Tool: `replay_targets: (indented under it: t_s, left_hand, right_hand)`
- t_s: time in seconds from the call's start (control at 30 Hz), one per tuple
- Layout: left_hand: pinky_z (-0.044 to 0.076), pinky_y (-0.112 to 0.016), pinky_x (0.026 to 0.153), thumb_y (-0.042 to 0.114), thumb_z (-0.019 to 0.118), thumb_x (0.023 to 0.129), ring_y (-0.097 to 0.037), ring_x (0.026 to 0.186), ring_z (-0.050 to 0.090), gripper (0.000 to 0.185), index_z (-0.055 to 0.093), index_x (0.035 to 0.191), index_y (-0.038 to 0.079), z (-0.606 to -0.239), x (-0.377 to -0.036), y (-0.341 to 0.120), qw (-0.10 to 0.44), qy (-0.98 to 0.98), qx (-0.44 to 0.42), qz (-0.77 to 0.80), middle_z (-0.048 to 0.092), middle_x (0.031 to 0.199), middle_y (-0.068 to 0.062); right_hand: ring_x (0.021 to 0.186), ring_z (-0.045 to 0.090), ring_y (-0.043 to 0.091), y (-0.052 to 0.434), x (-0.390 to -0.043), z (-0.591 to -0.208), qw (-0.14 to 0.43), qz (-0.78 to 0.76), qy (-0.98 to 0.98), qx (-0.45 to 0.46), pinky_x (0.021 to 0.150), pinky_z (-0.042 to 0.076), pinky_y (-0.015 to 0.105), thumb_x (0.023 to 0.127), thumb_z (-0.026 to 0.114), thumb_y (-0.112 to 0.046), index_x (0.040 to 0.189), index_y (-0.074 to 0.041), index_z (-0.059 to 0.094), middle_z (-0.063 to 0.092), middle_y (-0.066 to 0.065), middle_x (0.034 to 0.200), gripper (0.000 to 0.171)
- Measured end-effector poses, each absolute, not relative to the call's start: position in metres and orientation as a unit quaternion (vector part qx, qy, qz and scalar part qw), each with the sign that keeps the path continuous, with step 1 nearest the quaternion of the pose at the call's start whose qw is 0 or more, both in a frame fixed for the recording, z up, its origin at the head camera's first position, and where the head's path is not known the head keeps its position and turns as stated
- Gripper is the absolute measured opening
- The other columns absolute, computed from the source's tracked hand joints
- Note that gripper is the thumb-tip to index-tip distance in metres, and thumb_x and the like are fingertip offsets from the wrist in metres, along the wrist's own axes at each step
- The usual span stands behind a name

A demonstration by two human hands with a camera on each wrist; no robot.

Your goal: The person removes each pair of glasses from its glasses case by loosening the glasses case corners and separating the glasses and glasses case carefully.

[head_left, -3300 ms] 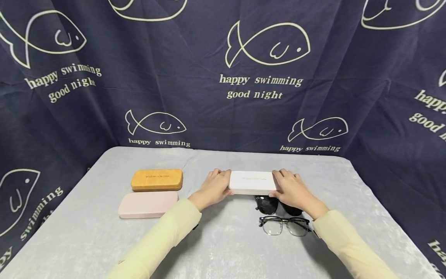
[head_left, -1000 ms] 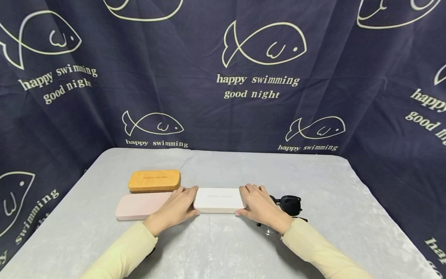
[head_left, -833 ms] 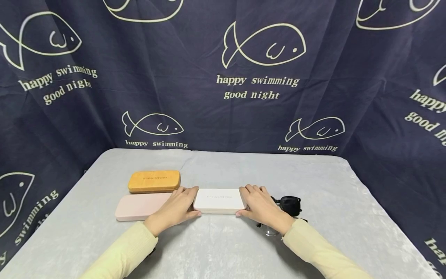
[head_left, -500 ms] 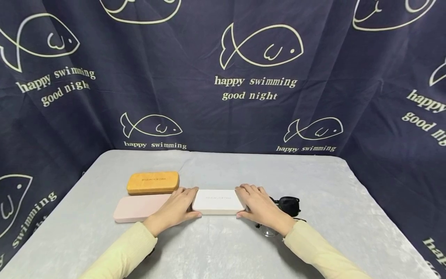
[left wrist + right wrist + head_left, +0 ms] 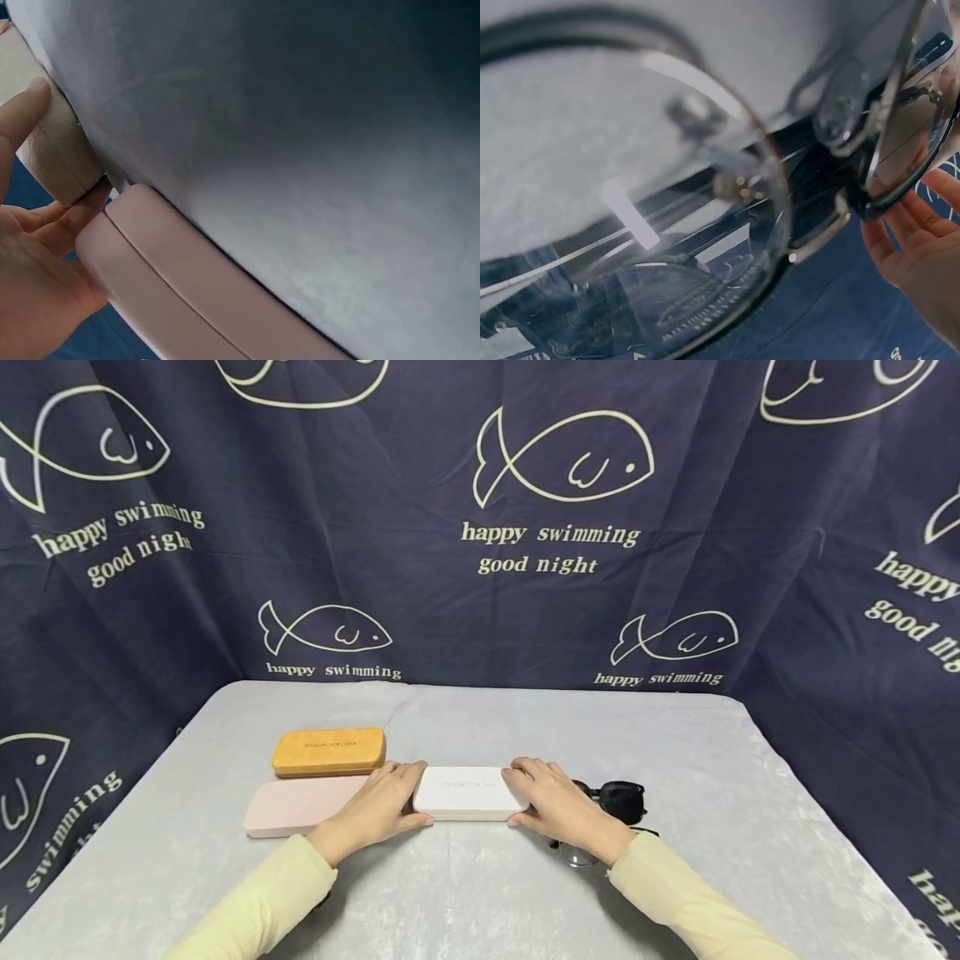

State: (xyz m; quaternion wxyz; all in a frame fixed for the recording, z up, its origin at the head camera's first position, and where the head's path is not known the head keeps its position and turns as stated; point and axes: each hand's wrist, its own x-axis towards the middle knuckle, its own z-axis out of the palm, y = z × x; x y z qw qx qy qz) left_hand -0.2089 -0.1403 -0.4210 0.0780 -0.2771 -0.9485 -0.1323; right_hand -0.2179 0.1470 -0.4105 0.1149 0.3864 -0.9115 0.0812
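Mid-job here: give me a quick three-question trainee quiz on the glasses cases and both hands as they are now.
1. True or false: both hands touch the white case.
2. Which case lies just left of the white one? A) tan case B) pink case
3. Fill in: the dark sunglasses lie behind the ____ hand.

Key
1. True: left hand at its left end, right hand at its right end.
2. B
3. right

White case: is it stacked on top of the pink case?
No, the white case lies flat on the table beside the pink case, between both hands.
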Motion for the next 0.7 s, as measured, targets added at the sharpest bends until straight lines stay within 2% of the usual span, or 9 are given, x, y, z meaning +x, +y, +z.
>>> replay_targets:
  t_s: [0.27,0.57,0.7]
  left_hand:
    - [0.041,-0.044,0.092,0.043,0.071,0.075,-0.029,0.104,0.053,0.075,0.043,0.128,-0.002,-0.42,-0.208,-0.14,0.078,-0.948,-0.279,-0.128,0.058,0.117,-0.016]
    - [0.04,-0.043,0.094,0.043,0.071,0.075,-0.029,0.105,0.053,0.075,0.043,0.128,-0.003,-0.4208,-0.2083,-0.1395,0.08,-0.949,-0.281,-0.116,0.059,0.116,-0.016]
    - [0.04,-0.043,0.094,0.043,0.071,0.075,-0.029,0.106,0.053,0.076,0.043,0.128,-0.003,-0.4212,-0.2082,-0.1396,0.084,-0.949,-0.282,-0.111,0.059,0.116,-0.016]
  right_hand:
    - [0.108,0.054,0.027,0.1459,-0.221,-0.4104,0.113,0.096,-0.903,0.404,0.091,0.044,0.041,0.075,0.073,-0.037,0.122,-0.004,0.054,0.055,0.014,0.12,0.061]
    - [0.096,0.054,0.019,0.1438,-0.2251,-0.4115,0.121,0.096,-0.899,0.411,0.09,0.043,0.036,0.072,0.075,-0.034,0.117,-0.003,0.056,0.058,0.005,0.105,0.058]
    - [0.094,0.053,0.018,0.1436,-0.2262,-0.4114,0.119,0.097,-0.899,0.41,0.087,0.043,0.035,0.072,0.075,-0.034,0.117,-0.004,0.056,0.059,0.005,0.105,0.057]
